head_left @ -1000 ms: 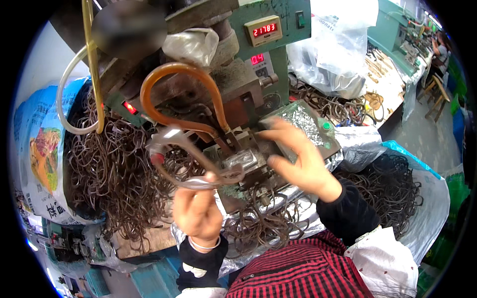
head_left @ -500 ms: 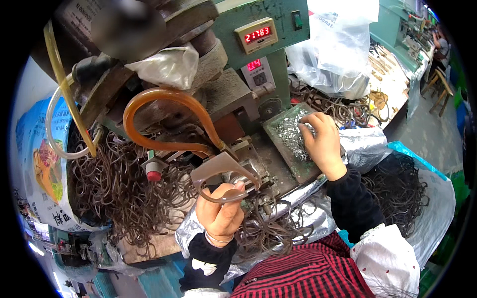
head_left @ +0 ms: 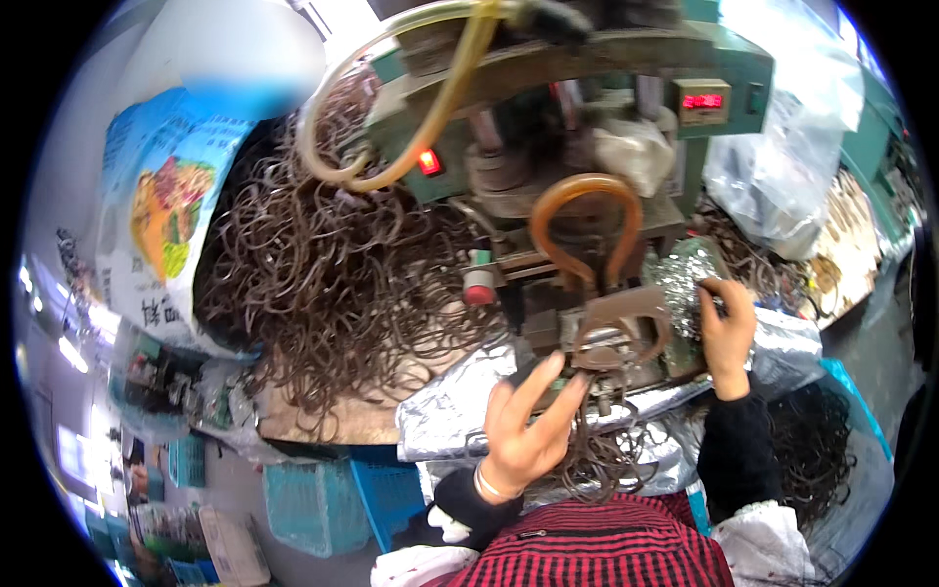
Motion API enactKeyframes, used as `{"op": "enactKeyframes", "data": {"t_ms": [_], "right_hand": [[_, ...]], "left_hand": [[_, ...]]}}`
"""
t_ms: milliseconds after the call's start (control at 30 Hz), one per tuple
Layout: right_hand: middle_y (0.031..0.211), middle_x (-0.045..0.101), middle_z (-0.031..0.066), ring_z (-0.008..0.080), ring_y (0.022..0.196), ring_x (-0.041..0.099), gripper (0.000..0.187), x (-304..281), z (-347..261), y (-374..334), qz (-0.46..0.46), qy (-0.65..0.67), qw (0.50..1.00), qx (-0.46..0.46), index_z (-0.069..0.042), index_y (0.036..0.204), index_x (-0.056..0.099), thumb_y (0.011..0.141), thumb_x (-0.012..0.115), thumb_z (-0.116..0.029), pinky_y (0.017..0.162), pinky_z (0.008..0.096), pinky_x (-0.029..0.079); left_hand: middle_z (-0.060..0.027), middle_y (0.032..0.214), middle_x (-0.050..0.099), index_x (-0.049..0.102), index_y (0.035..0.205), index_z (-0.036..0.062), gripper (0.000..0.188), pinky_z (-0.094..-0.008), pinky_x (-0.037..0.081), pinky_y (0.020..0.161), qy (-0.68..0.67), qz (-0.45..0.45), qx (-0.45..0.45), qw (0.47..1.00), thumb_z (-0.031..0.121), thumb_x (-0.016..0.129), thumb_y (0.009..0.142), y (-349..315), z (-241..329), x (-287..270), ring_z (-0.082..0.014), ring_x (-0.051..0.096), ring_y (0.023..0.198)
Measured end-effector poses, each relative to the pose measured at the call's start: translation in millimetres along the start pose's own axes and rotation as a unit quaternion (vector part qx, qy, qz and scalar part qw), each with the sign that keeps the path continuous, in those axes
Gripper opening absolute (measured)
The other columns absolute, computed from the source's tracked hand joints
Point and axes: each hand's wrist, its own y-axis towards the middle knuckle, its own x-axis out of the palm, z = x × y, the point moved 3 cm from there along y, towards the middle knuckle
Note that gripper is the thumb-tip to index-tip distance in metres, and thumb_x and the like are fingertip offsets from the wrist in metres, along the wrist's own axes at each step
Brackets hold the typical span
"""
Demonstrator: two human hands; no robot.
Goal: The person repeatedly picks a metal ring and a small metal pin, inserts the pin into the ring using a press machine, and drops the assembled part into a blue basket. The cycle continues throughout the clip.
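Far left: a printed blue-and-white sack (head_left: 156, 205) stands upright against the wall, with cluttered shelves (head_left: 147, 382) below it, too blurred to read. Turquoise plastic crates (head_left: 313, 504) sit on the floor under the desk edge.

Left centre: a big tangled heap of brown wire rings (head_left: 333, 274) is piled on the desk (head_left: 323, 426), spilling toward the machine. Crinkled silver foil sheeting (head_left: 445, 411) covers the desk front just right of the heap.

Centre: a green press machine (head_left: 587, 68) rises at the back, with a yellowish hose (head_left: 430, 127) looping off its left side, a lit red lamp (head_left: 428, 161) and a red digital readout (head_left: 701, 101). An orange-brown curved tube (head_left: 585, 201) arches in front of it, above a brown metal fixture (head_left: 621, 323).

Left hand (head_left: 523, 430): palm up, fingers spread and loosely open, tips touching a brown wire ring (head_left: 587, 391) that hangs just below the fixture. No closed grip is visible.

Right hand (head_left: 729, 328): fingers curled down into a tray of small shiny metal pieces (head_left: 680, 284) just right of the fixture; whether they pinch one, cannot tell.

Right: clear plastic bags (head_left: 782, 166) lie beside the machine, another dark wire pile (head_left: 812, 450) lies low beside the right sleeve, and a further bench (head_left: 861, 245) with parts shows at the edge.
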Motion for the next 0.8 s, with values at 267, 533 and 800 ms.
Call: {"op": "enactKeyframes", "data": {"t_ms": [267,533,800], "right_hand": [[0.096,0.070,0.0116,0.0236,0.090,0.066,0.014,-4.2,-24.9,-8.3,-0.030,0.088,0.994,0.051,0.001,0.101,0.069,0.087,0.067,0.000,0.083,0.0317,0.049],[0.092,0.068,0.0145,0.0305,0.087,0.065,0.013,-0.4,-26.3,-6.4,-0.012,0.055,0.997,0.050,0.000,0.099,0.067,0.086,0.068,-0.002,0.080,0.0368,0.050],[0.091,0.064,0.0143,0.0339,0.092,0.061,0.016,-96.0,14.4,-61.6,0.052,-0.158,0.986,-0.009,-0.001,0.092,0.064,0.078,0.066,0.007,0.083,0.0411,0.047]], "left_hand": [[-0.0116,0.103,0.066,0.068,0.108,-0.0021,0.022,-0.0337,0.049,0.088,0.224,0.108,-0.148,0.957,-0.008,0.061,0.088,30.5,-67.7,-124.6,-0.0241,0.062,0.097],[-0.0043,0.074,0.072,0.074,0.070,0.0174,0.013,-0.0338,0.055,0.056,0.511,-0.372,-0.222,0.743,0.012,0.069,0.081,-50.4,-212.3,11.0,-0.0231,0.073,0.071],[-0.0142,0.077,0.069,0.067,0.097,0.0008,0.020,-0.0424,0.053,0.066,0.307,-0.400,-0.213,0.837,0.009,0.071,0.079,4.5,-184.2,-78.2,-0.0344,0.067,0.077]]}}
